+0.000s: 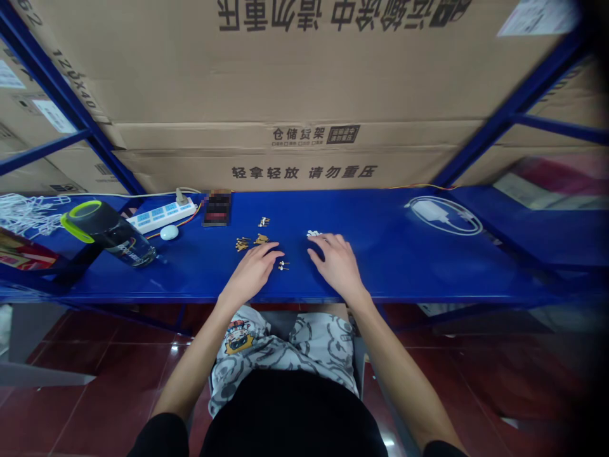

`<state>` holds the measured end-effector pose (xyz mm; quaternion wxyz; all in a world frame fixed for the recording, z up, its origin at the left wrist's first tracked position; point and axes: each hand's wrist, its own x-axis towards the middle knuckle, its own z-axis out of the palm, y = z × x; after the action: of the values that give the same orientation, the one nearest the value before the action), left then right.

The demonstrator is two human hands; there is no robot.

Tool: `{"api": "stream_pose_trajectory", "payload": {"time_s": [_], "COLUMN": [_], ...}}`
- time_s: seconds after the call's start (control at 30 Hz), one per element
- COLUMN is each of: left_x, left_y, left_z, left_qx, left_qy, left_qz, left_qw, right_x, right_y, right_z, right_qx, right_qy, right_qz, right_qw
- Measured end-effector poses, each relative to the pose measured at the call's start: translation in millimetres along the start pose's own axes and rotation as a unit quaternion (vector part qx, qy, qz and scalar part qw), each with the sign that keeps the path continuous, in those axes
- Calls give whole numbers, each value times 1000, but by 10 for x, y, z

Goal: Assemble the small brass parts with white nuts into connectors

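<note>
Over the blue shelf top, my left hand (257, 267) has its fingers apart beside a small pile of brass-coloured parts (261, 239), with nothing visible in it. More brass pieces, like screws (242, 244), lie just left of that pile. Right of my left hand rests a small white part with metal pins (283, 265). A similar pinned part (263, 222) lies farther back. My right hand (337, 263) is open, thumb apart from the fingers, its fingertips at a cluster of small white pieces (313, 233) that they partly cover.
At the left are a dark bottle with a green lid ring (117, 236), a white power strip (164, 214), a round white object (169, 232) and a dark box (217, 208). A white charger with coiled cable (429, 210) lies right. Large cardboard boxes (295, 76) stand behind.
</note>
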<state>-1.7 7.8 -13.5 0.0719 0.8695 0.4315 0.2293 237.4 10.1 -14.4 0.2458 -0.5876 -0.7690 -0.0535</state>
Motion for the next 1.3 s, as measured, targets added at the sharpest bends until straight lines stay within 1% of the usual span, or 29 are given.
{"api": "stream_pose_trajectory", "payload": {"time_s": [0.07, 0.13, 0.23, 0.3, 0.4, 0.47, 0.57, 0.9, 0.97, 1.1, 1.23, 1.3], "left_x": [0, 0, 0, 1, 0, -2, -5, 1, -1, -4, 3, 6], "left_y": [14, 28, 36, 29, 19, 19, 27, 27, 26, 21, 17, 17], "left_z": [-2, -8, -18, -22, -21, -18, -12, -7, -5, 10, 21, 19], "left_qx": [14, 35, 67, 89, 111, 114, 113, 108, 105, 95, 92, 98], "left_qy": [18, 43, 91, 113, 111, 101, 92, 80, 81, 94, 119, 133], "left_qz": [-7, -25, -77, -112, -124, -115, -99, -85, -80, -75, -104, -121], "left_qw": [1000, 998, 991, 983, 980, 982, 984, 987, 988, 988, 983, 979], "right_x": [-3, -7, -11, -11, -13, -19, -30, -37, -37, -41, -42, -37], "right_y": [7, 8, -1, -6, 0, 14, 42, 106, 114, 119, 115, 112], "right_z": [2, 2, -4, -16, -41, -55, -59, -18, -13, 0, 15, 15], "right_qx": [-36, -58, -63, -61, -68, -73, -68, -71, -65, -50, -50, -34], "right_qy": [17, 19, 20, 26, 24, 9, -8, 17, 22, 37, 46, 42], "right_qz": [36, 46, 48, 52, 59, 64, 90, 127, 118, 80, 49, 38], "right_qw": [999, 997, 997, 996, 996, 995, 994, 989, 991, 995, 996, 998]}}
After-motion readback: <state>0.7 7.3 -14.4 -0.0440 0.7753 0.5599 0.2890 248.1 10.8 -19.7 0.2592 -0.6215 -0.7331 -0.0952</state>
